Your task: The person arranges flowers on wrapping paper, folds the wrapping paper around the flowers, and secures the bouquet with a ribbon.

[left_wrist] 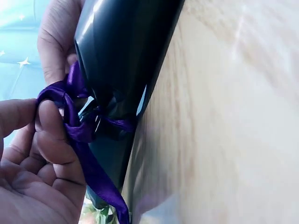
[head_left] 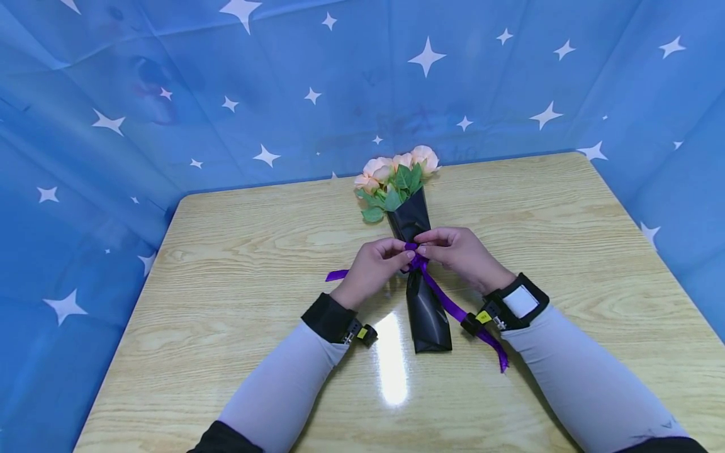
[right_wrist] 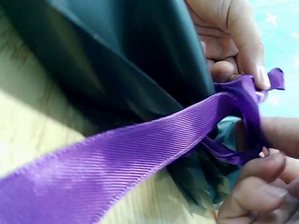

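A bouquet of pale peach flowers (head_left: 378, 170) lies on the table with its stems in black wrapping paper (head_left: 428, 318). Purple ribbon (head_left: 443, 301) circles the narrow middle of the wrap, where it is looped and crossed. My left hand (head_left: 370, 267) pinches a loop of the ribbon (left_wrist: 71, 114) between thumb and finger. From the other side my right hand (head_left: 461, 255) pinches the ribbon (right_wrist: 247, 105) close by, the fingertips of both hands almost meeting. One ribbon tail points left past the left hand; the longer one trails down toward the right wrist.
The wooden table (head_left: 243, 251) has a bright light reflection near the wrap's lower end. Behind it hangs a blue curtain (head_left: 340, 69) with white stars. Each wrist wears a black strap with a small camera (head_left: 367, 335).
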Demonstrator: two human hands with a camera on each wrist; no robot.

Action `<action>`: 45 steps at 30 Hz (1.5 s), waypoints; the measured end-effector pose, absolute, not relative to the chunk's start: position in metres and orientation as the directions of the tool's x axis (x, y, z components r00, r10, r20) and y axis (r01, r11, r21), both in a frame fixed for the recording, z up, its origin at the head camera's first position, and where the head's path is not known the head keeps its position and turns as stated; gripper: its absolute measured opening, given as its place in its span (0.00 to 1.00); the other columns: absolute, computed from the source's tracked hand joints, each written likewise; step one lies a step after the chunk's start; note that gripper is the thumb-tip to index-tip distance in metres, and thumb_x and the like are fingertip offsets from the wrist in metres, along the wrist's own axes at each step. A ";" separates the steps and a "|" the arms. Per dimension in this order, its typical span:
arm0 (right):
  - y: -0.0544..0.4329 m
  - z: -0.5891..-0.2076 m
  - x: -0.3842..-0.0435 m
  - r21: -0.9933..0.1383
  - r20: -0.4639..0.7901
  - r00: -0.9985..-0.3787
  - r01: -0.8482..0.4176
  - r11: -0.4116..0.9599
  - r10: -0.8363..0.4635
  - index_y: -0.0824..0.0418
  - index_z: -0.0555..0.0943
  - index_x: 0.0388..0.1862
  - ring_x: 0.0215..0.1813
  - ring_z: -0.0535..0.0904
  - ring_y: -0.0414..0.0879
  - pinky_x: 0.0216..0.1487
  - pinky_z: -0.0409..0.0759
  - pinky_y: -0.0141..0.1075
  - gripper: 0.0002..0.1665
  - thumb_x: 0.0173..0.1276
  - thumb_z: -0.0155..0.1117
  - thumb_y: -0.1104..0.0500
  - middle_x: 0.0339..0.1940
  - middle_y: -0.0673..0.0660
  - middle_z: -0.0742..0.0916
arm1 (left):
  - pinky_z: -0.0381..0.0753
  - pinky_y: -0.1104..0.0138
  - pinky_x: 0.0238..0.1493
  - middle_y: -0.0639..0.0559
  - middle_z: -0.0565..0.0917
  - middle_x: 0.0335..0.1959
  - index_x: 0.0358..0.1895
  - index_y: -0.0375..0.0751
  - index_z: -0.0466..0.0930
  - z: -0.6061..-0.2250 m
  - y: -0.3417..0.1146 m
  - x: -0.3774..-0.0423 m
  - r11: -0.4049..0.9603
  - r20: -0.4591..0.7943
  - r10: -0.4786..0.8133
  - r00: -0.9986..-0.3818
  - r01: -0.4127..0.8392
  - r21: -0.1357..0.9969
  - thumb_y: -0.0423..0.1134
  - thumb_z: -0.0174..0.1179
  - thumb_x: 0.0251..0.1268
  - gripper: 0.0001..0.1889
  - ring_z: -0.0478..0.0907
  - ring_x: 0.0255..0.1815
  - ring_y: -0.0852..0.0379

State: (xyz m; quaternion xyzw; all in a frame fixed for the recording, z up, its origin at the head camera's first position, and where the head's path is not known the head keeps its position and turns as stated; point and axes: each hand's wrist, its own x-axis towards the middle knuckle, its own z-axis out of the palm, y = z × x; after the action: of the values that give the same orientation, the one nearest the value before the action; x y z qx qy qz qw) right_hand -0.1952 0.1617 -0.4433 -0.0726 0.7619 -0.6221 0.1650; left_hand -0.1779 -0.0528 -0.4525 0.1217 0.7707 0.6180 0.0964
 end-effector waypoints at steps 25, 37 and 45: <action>0.201 -0.445 -0.209 -0.954 -0.192 -0.944 0.116 0.277 -0.267 0.72 0.83 0.54 0.40 0.86 0.42 0.44 0.86 0.33 0.17 0.75 0.68 0.60 0.38 0.47 0.91 | 0.66 0.67 0.29 0.55 0.81 0.31 0.37 0.46 0.84 -0.446 -0.081 -0.169 0.514 -0.068 0.287 -0.955 0.094 0.853 0.43 0.62 0.72 0.07 0.70 0.27 0.57; 0.213 -0.451 -0.213 -0.926 -0.241 -0.943 0.153 0.346 -0.230 0.70 0.84 0.56 0.40 0.86 0.40 0.44 0.85 0.31 0.18 0.75 0.68 0.59 0.37 0.42 0.90 | 0.67 0.54 0.76 0.50 0.77 0.73 0.40 0.45 0.78 -0.445 -0.082 -0.165 0.516 0.143 0.490 -0.860 0.418 0.748 0.38 0.56 0.80 0.06 0.64 0.81 0.50; 0.211 -0.454 -0.211 -0.928 -0.230 -0.943 0.138 0.347 -0.239 0.71 0.84 0.54 0.39 0.85 0.40 0.42 0.84 0.30 0.16 0.75 0.67 0.60 0.37 0.44 0.90 | 0.73 0.56 0.63 0.43 0.76 0.74 0.42 0.43 0.69 -0.449 -0.082 -0.175 0.495 0.040 0.440 -0.897 0.279 0.823 0.41 0.45 0.86 0.09 0.70 0.77 0.48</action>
State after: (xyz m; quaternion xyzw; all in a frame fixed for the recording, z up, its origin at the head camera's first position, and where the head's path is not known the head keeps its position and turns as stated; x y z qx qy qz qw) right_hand -0.2113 0.2110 -0.4541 -0.0313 0.8039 -0.5705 0.1651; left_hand -0.1746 -0.0824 -0.4494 0.2092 0.8602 0.4567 0.0881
